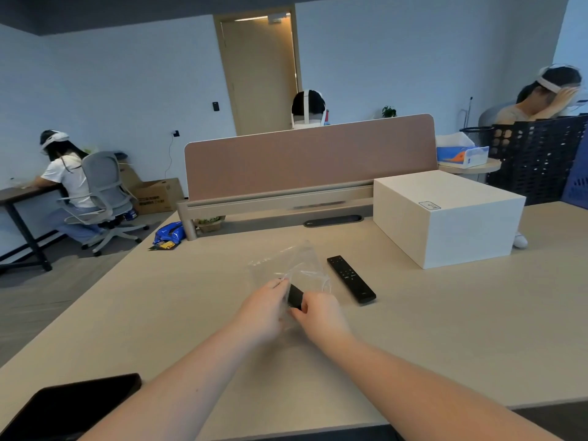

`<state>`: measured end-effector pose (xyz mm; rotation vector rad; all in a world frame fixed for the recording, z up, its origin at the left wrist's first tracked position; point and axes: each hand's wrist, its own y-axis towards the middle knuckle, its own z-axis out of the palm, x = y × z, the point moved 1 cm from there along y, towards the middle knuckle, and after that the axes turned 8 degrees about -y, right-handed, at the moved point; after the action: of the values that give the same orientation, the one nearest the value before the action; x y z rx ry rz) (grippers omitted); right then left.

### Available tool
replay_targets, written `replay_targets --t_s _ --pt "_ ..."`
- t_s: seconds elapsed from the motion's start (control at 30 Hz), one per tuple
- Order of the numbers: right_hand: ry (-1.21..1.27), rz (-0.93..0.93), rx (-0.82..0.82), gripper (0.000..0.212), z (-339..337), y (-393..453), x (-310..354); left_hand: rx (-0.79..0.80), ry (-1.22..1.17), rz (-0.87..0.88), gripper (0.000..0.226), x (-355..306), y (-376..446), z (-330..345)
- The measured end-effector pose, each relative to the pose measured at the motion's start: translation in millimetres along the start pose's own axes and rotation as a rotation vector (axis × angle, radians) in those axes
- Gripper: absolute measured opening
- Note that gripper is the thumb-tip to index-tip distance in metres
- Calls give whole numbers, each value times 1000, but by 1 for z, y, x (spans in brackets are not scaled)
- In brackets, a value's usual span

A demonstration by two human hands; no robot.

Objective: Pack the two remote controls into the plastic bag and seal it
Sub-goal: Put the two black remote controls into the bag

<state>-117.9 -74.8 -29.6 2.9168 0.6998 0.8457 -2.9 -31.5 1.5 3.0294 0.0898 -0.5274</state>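
Head view. Left hand (265, 308) pinched the plastic bag (299, 268) mouth; right hand (318, 313) gripped the first remote (295, 296), part inside. Second remote (351, 279) lay on the worktop (159, 313) at three o'clock (untouched). Advised: hold mouth wide, slide lengthwise.

Single head view, looking forward and down over desk (178, 300), hands close below

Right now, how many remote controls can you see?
2. One remote lies bare on the desk, right of the plastic bag. The other remote is between both hands, partly hidden.
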Motion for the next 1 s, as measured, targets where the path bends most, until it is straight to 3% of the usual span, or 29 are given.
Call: replay_targets --t_s 0.1,0.2,0.47,0.6,0.87,1.0 --pt "-119 -44 101 42 10 4 1 3 -22 15 62 1 0 6" --pt "-257 -103 123 18 18 9 3 -2 -52 39 64 3 1 10" --pt "-251 -123 71 23 33 23 -3 37 -66 36 70 8 2 9" --pt "-279 -155 54 28 38 26 -6 29 -51 33 59 13 4 13" --pt "-262 -64 -25 33 38 30 3 16 -53 49 66 19 5 16" --pt "-295 -57 -28 22 33 32 6 30 -48 50 68 19 3 14"
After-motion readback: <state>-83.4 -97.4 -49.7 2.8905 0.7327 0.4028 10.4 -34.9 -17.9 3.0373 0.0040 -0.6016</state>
